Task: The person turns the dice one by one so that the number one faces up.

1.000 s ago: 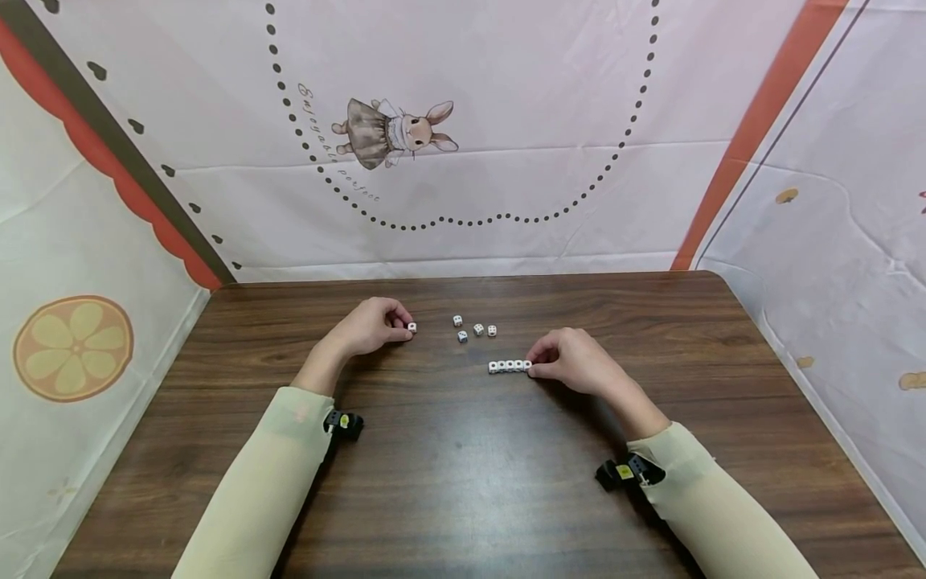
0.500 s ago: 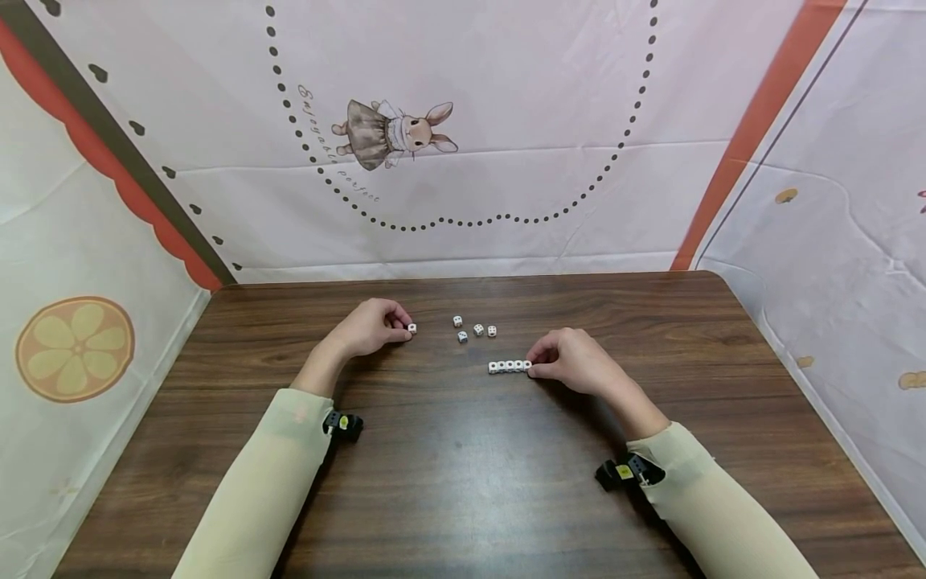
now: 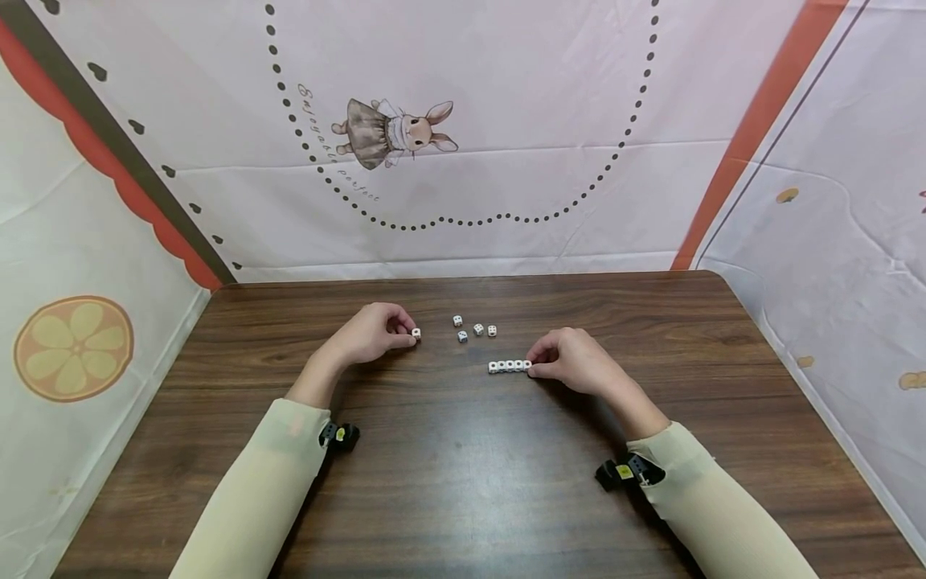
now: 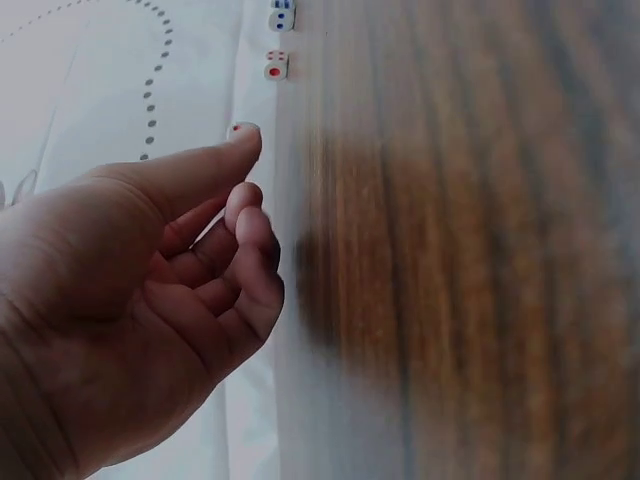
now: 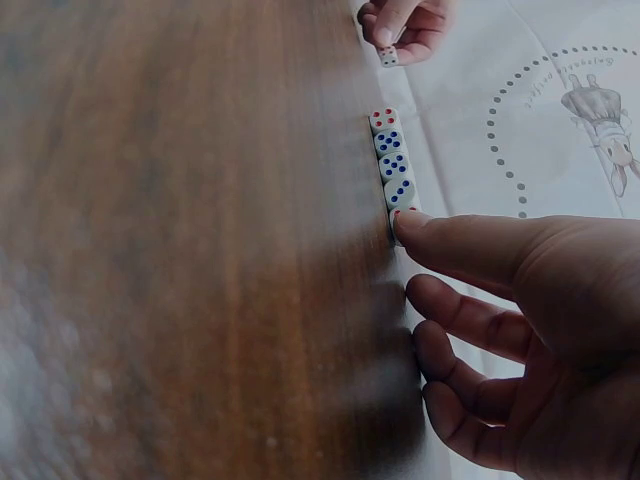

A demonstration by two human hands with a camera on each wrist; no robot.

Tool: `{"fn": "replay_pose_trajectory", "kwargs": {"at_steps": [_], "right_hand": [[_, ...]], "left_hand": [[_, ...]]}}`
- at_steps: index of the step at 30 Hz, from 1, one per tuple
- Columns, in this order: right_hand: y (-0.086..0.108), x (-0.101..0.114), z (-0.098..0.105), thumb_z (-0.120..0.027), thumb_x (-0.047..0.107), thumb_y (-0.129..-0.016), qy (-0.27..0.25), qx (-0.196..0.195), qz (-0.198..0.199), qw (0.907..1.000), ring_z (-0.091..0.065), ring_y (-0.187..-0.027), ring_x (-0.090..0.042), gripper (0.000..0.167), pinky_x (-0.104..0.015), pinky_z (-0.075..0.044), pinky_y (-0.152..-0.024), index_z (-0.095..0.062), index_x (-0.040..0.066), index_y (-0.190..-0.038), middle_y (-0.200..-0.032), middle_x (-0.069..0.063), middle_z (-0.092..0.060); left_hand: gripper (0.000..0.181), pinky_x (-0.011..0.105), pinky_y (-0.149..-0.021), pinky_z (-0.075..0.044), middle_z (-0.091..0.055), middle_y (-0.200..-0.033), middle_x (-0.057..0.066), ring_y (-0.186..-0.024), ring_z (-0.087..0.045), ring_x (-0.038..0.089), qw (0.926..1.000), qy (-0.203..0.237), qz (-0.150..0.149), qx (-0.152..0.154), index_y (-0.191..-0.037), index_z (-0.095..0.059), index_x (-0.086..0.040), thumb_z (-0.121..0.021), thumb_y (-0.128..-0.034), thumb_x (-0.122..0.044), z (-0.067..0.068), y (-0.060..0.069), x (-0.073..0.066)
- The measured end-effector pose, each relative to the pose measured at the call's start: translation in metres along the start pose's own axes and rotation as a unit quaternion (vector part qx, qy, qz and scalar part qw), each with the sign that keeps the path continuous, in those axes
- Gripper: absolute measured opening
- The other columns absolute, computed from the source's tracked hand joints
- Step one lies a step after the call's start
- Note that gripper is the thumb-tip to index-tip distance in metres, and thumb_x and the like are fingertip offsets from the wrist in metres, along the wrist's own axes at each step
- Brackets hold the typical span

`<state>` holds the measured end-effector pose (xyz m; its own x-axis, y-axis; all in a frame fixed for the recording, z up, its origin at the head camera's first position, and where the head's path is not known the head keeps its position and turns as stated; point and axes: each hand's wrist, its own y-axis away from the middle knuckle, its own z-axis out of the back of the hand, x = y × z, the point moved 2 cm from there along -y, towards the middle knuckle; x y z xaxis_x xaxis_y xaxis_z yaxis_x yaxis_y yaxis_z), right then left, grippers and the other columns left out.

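Brown table (image 3: 463, 482); dice row (image 3: 510, 366); four loose dice (image 3: 478, 330)

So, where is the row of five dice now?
In the head view, the row of five dice lies just right of centre on the table, its right end touching the right hand, nearer the person than the four loose dice.

Table (image 3: 463, 466): dark brown wood grain, glossy toward the middle
Cloth (image 3: 535, 88): white, creased, hanging behind the table
Rabbit (image 3: 394, 133): printed there sideways, in a brownish skirt (image 3: 367, 133)
Dots (image 3: 413, 227): a dark line curving below the rabbit
Orange slice (image 3: 74, 348): big print, over on the left
Stripe (image 3: 757, 133): reddish, slanting down at right
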<state>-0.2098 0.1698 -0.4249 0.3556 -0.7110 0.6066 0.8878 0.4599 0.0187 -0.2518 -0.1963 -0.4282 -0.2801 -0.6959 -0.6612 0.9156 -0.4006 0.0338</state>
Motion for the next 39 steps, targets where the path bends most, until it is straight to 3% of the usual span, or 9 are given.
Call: {"fn": "replay_pose_trajectory", "kwargs": {"at_steps": [10,21,39], "right_hand": [[0.0,0.0,0.0,-0.088,0.019,-0.089,0.002,0.0,0.0,1.0,-0.061,-0.074,-0.011,0.007,-0.035,-0.049,-0.07,-0.083,0.017,-0.093,-0.082,0.012,-0.073],[0.0,0.0,0.0,-0.088,0.019,-0.089,0.005,0.0,0.0,1.0,-0.06,-0.074,-0.011,0.006,-0.035,-0.049,-0.07,-0.083,0.018,-0.093,-0.082,0.011,-0.073],[-0.001,-0.001,-0.001,-0.088,0.021,-0.09,0.007,-0.001,-0.005,1.0,-0.061,-0.076,-0.012,0.006,-0.036,-0.049,-0.071,-0.083,0.02,-0.093,-0.084,0.013,-0.073]], "left_hand": [[0.011,0.033,-0.072,-0.051,-0.07,-0.088,-0.001,-0.08,-0.063,0.016,0.9999,0.011,-0.009,-0.003,-0.1,-0.075,-0.012,-0.083,-0.0944,-0.015,-0.007,0.008,-0.015],[0.012,0.032,-0.074,-0.052,-0.07,-0.086,-0.002,-0.08,-0.063,0.013,0.9992,0.014,-0.038,-0.002,-0.099,-0.074,-0.01,-0.083,-0.094,-0.016,-0.022,0.013,-0.037],[0.013,0.03,-0.073,-0.053,-0.068,-0.083,-0.006,-0.077,-0.063,0.01,0.9974,-0.002,-0.071,0.015,-0.095,-0.073,-0.013,-0.085,-0.0924,-0.016,-0.048,0.005,-0.065]]}}
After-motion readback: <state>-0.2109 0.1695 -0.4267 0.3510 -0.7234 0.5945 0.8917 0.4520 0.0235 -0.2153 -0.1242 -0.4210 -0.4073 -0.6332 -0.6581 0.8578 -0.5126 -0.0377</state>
